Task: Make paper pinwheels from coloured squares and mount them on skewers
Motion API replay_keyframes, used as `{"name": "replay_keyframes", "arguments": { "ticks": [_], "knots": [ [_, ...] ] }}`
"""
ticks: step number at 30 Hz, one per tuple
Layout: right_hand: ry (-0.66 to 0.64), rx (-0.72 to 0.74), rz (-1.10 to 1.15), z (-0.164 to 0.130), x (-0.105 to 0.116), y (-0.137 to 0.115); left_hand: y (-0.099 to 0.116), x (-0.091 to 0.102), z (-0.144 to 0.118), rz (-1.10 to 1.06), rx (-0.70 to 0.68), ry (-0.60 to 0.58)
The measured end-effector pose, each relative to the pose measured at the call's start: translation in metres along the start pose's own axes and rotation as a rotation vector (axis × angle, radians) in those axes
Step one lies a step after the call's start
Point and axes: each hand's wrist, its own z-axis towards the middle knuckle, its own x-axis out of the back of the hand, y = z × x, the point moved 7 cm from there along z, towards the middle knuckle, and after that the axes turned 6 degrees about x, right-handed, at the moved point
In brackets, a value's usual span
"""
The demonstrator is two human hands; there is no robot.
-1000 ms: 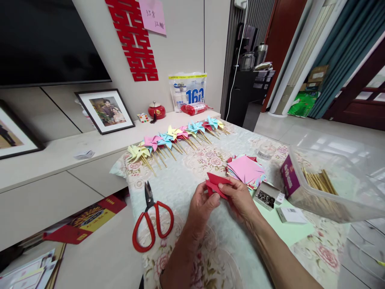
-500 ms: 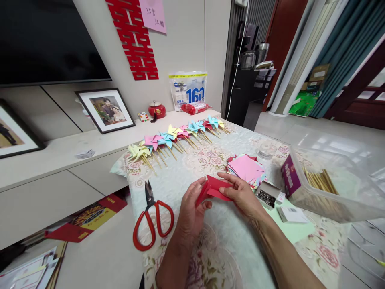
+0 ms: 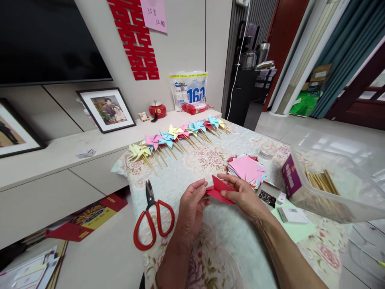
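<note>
hands (image 3: 216, 198) folding red paper (image 3: 220, 188), scissors (image 3: 153, 218) nearby

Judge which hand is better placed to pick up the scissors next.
Left. The left hand pinches the red paper right beside the scissors, while the right hand holds the paper's far side, so reaching would probably mean crossing over.

Two bare forearms, left hand (image 3: 190, 208), right hand (image 3: 242, 195); no sleeves.
</note>
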Motion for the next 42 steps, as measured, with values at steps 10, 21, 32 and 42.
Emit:
{"name": "replay_keyframes", "arguments": {
  "ticks": [10, 21, 32, 42],
  "knots": [
    [-0.046, -0.003, 0.028, -0.001, -0.01, -0.003, -0.002, 0.004, 0.006, -0.1, -0.054, 0.023],
    [-0.044, 0.002, -0.058, 0.002, -0.011, 0.008, -0.001, 0.006, 0.004, 0.005, -0.061, 0.104],
    [-0.141, 0.055, -0.057, -0.002, -0.023, -0.006, -0.003, 0.008, 0.005, 0.042, -0.053, 0.122],
    [-0.096, 0.03, 0.027, 0.0, -0.018, 0.006, -0.009, 0.004, 0.005, 0.002, -0.008, 0.053]
  ]
}}
